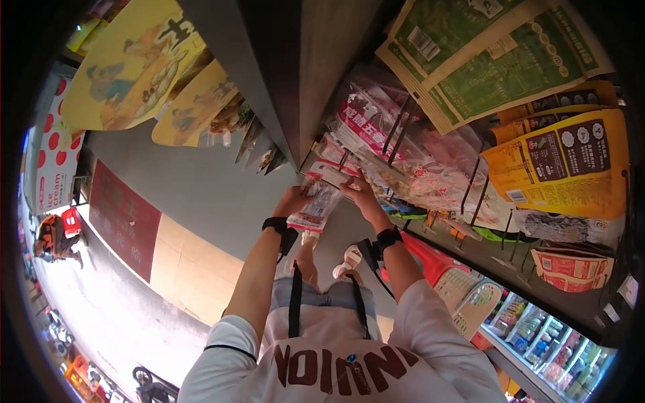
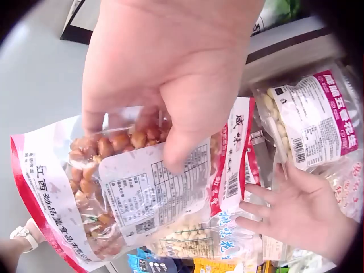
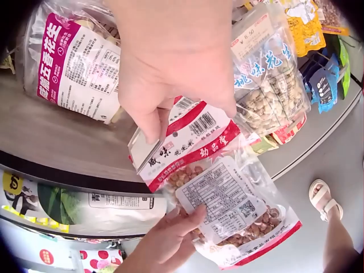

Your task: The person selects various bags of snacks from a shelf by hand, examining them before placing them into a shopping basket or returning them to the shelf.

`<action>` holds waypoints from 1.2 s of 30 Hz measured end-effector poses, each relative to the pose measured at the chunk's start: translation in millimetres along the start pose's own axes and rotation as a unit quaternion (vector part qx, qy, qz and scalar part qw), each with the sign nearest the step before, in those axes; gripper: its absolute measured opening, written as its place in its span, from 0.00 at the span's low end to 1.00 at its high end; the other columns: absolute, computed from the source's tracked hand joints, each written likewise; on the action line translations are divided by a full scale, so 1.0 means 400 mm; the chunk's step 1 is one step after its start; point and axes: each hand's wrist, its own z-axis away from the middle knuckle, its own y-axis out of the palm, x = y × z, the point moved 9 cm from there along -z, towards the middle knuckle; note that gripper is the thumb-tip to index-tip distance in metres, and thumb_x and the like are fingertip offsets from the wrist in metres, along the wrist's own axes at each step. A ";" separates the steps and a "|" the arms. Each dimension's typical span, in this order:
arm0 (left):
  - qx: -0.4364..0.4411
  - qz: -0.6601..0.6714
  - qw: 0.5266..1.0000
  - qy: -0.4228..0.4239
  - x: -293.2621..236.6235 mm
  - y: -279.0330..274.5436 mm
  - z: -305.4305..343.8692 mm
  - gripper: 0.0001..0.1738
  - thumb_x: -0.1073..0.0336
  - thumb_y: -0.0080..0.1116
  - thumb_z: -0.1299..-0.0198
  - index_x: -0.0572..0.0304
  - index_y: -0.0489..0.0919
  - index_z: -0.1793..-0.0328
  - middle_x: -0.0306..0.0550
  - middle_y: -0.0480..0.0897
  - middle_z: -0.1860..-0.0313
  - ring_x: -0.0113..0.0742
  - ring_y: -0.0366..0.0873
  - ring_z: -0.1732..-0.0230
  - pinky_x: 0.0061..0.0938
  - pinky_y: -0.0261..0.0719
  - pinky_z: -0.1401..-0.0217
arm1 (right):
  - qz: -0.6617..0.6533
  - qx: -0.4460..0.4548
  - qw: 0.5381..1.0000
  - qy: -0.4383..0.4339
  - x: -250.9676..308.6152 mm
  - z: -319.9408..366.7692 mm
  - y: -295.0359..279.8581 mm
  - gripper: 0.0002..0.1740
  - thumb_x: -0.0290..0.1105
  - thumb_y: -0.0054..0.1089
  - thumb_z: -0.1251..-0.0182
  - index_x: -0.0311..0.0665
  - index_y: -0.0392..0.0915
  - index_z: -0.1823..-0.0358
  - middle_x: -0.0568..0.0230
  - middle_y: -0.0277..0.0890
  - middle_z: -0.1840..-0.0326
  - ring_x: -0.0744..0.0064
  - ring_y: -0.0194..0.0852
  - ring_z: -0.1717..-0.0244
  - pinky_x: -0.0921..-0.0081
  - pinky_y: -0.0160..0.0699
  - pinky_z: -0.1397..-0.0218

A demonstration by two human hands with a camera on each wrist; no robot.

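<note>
My left hand (image 2: 165, 74) grips a clear and white bag of reddish peanuts (image 2: 85, 176), thumb over its printed label and fingers round the far edge. The bag has red bands and a header with a barcode. It hangs tilted beside the rack, as the right wrist view also shows. My right hand (image 3: 176, 74) is at the bag's header, with its thumb beside the header's corner. In the left wrist view its fingers (image 2: 256, 210) are spread and fairly straight, their tips right at the header's edge.
Pink-labelled peanut bags (image 3: 85, 62) and a blue-lettered peanut bag (image 3: 270, 79) hang alongside. Yellow pouches (image 1: 564, 161) and green packs (image 1: 497, 60) hang at the right. A dark pillar (image 1: 269, 60) rises ahead. A red basket (image 1: 430, 262) stands by my right side.
</note>
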 end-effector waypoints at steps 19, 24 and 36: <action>-0.023 0.190 0.981 0.018 -0.046 -0.004 -0.021 0.20 0.69 0.56 0.56 0.64 0.70 0.53 0.36 0.72 0.76 0.24 0.64 0.78 0.23 0.66 0.74 | 0.010 0.066 0.996 0.054 -0.019 -0.006 0.011 0.11 0.37 0.60 0.51 0.41 0.69 0.76 0.56 0.32 0.31 0.58 0.21 0.31 0.64 0.39 0.36; -0.025 0.153 0.988 -0.010 -0.028 0.006 -0.037 0.21 0.68 0.57 0.57 0.64 0.70 0.54 0.39 0.72 0.76 0.24 0.64 0.77 0.24 0.66 0.74 | 0.052 0.046 0.998 -0.011 -0.017 -0.014 0.004 0.12 0.38 0.61 0.52 0.40 0.69 0.76 0.51 0.37 0.33 0.55 0.25 0.31 0.61 0.40 0.37; -0.084 0.008 0.993 -0.077 0.010 0.040 -0.192 0.16 0.60 0.47 0.52 0.56 0.73 0.57 0.57 0.76 0.63 0.55 0.72 0.59 0.42 0.70 0.60 | 0.198 -0.124 0.969 -0.081 -0.010 0.007 -0.023 0.09 0.35 0.62 0.57 0.39 0.74 0.78 0.49 0.64 0.56 0.52 0.57 0.46 0.64 0.57 0.46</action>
